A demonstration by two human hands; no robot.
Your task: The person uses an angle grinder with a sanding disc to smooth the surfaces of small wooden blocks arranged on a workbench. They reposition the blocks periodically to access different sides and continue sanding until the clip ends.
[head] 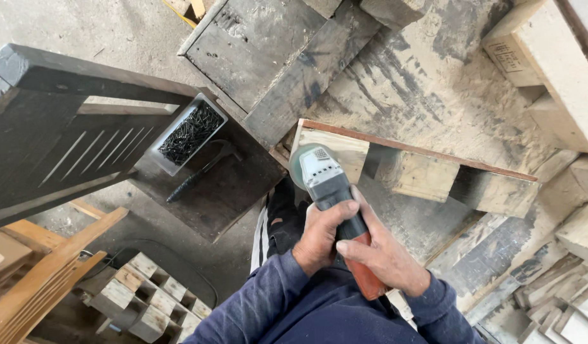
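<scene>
Both the left hand (319, 239) and right hand (386, 258) are grasping the grey-and-red angle grinder (335, 204), its disc against the pale wooden block (335, 150).

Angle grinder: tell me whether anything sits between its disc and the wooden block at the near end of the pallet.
Nothing visible does. The angle grinder, gripped by the left hand and right hand, has its disc right at the wooden block, with no object between them; actual contact cannot be told.

Woodworking shop: sawdust (434, 83), timber blocks (416, 175)
</scene>
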